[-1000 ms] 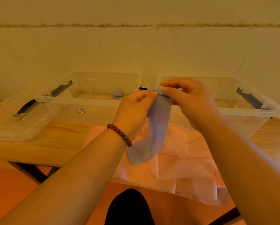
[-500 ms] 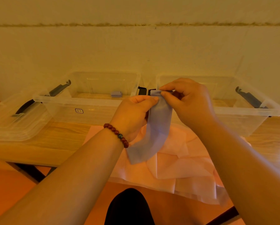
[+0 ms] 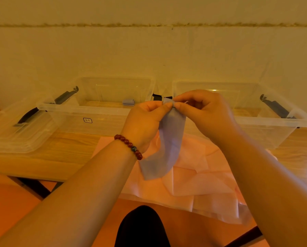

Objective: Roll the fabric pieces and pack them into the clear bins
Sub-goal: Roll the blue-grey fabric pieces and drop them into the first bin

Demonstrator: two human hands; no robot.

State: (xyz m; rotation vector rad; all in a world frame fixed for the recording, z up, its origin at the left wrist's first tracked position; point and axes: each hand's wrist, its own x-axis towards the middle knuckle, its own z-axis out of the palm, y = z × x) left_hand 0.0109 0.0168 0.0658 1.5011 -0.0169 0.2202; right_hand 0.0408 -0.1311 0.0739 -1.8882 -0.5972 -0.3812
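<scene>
Pinches the top end of a grey-blue fabric strip (image 3: 167, 148) with both hands, left hand (image 3: 145, 120) and right hand (image 3: 206, 114) close together, thumbs and forefingers clamped on the cloth, raised above the pink fabric pile (image 3: 202, 175). Lets the rest of the strip hang loose over the pile's left part; cannot tell whether the lower end touches it. Wears a red bead bracelet (image 3: 129, 145) on the left wrist, at the pile's left edge. Shows the pile spread on the wooden bench (image 3: 60, 154), near edge drooping over the front. Shows the left clear bin (image 3: 95, 120) behind the pile to the left, with a small rolled grey piece (image 3: 128, 102) inside, and the right clear bin (image 3: 274, 129) behind the pile to the right. Shows a clear lid (image 3: 15, 136) lying flat well left of the pile.
</scene>
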